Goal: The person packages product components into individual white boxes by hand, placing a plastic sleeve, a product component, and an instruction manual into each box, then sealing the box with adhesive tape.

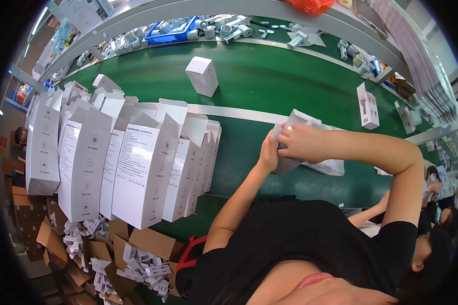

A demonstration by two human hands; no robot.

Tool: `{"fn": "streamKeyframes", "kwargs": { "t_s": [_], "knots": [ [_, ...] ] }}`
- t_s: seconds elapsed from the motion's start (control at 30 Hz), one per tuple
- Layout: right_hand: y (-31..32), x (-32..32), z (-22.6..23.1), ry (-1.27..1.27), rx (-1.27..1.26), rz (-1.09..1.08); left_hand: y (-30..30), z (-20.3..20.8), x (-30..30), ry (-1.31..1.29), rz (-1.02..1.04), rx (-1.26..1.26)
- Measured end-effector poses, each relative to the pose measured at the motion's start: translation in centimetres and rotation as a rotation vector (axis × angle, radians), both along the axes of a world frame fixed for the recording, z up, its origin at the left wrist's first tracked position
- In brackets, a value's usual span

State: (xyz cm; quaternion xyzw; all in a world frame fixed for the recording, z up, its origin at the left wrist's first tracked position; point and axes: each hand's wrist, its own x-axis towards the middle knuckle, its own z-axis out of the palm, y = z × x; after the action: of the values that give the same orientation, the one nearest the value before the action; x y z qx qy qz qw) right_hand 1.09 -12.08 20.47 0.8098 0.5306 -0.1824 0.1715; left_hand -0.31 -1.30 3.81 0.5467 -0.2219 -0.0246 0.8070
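Observation:
Both my hands are together over the bench in front of me. My left hand [270, 150] is closed on the left side of a small white carton [288, 165], which is partly hidden behind the fingers. From the right, my right hand [303, 143] reaches across with fingers bent over the carton's upper part. A white flap or panel [299, 117] sticks up just beyond my right hand; I cannot tell whether it belongs to the same carton. Under my right wrist lies a translucent bubble-wrap bag [331, 167], its contents unclear.
Many open white cartons [135, 175] stand in rows at left. One closed white box [202, 76] sits on the green conveyor belt [259, 71], another box [367, 108] farther right. Brown boxes [152, 243] hold folded cartons below. A blue bin [173, 31] and grey parts line the far shelf.

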Motion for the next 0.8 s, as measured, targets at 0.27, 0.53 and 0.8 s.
{"fn": "streamKeyframes", "kwargs": {
  "t_s": [0.27, 0.53, 0.8],
  "knots": [
    [0.0, 0.6, -3.4, 0.087, 0.53, -0.207, 1.6, -3.1, -0.4, 0.006, 0.202, -0.015],
    [-0.2, -0.5, -5.8, 0.339, 0.741, -0.327, 3.8, -1.9, -1.2, -0.348, 0.507, 0.44],
    [-1.6, -4.3, -7.1, -0.298, 0.634, -0.398, 3.3, -1.4, -3.1, -0.462, 0.54, 0.521]
  ]
}}
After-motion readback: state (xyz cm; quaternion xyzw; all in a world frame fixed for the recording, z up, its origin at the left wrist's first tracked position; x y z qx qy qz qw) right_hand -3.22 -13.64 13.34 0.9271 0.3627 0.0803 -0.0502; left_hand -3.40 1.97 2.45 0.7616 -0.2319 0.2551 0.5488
